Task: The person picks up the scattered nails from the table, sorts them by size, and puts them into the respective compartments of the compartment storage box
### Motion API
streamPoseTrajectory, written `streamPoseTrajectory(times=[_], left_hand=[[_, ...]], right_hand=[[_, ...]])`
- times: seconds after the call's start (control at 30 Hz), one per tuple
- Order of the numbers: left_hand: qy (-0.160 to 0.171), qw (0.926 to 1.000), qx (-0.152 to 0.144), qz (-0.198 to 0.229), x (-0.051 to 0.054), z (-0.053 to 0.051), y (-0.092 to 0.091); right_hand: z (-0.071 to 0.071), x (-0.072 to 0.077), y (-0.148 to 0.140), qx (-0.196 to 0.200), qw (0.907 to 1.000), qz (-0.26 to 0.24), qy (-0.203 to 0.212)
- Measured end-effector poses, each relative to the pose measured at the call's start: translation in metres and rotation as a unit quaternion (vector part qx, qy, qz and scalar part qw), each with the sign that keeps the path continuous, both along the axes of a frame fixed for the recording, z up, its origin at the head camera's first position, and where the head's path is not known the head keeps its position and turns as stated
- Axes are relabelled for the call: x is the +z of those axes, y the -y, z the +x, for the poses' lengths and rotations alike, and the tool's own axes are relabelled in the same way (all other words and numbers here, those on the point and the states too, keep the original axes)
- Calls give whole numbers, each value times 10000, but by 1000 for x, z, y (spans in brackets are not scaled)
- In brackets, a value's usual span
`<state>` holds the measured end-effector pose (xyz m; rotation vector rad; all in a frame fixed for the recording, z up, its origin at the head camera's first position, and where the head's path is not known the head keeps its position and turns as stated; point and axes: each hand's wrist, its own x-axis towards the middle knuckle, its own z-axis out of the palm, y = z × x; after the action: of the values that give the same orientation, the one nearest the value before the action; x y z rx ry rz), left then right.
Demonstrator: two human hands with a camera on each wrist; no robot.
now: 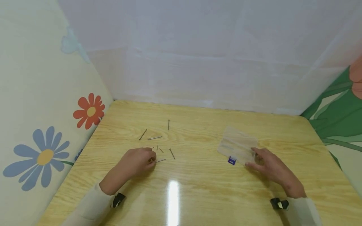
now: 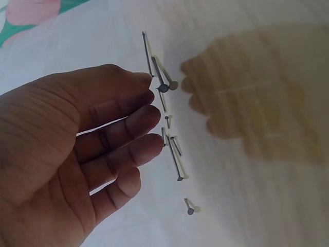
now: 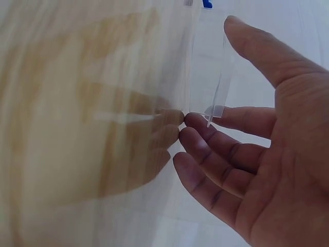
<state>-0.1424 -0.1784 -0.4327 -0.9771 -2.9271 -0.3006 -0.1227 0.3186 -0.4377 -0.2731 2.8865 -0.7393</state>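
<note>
Clear plastic, the box lies right of centre on the table, its blue latch facing the near edge, the right hand spread at its right side. Left of centre, a nail extends rightward, nearly parallel to that edge, by the left hand; whether those bent fingers pinch it, I cannot tell.

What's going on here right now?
A person is working at a wooden table with both bare hands. The left hand is down among loose nails of different lengths; whether it pinches one is unclear. The right hand is at the edge of a clear plastic box with a blue latch. Several nails lie scattered on the table, apart from the box.
</note>
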Motion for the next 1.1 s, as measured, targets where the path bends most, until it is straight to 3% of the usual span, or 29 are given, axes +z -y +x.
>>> streamPoseTrajectory(times=[0.2, 0.47, 1.1], left_hand=[[3, 9999, 2, -172, -5, 2, 1], [-180, 9996, -58, -204, -3, 4, -1], [158, 9994, 93, -295, -6, -3, -9]], right_hand=[[-1, -1, 1, 6, 10000, -10, 42], [0, 0, 0, 51, 10000, 25, 17], [-1, -1, 0, 9, 10000, 65, -22]])
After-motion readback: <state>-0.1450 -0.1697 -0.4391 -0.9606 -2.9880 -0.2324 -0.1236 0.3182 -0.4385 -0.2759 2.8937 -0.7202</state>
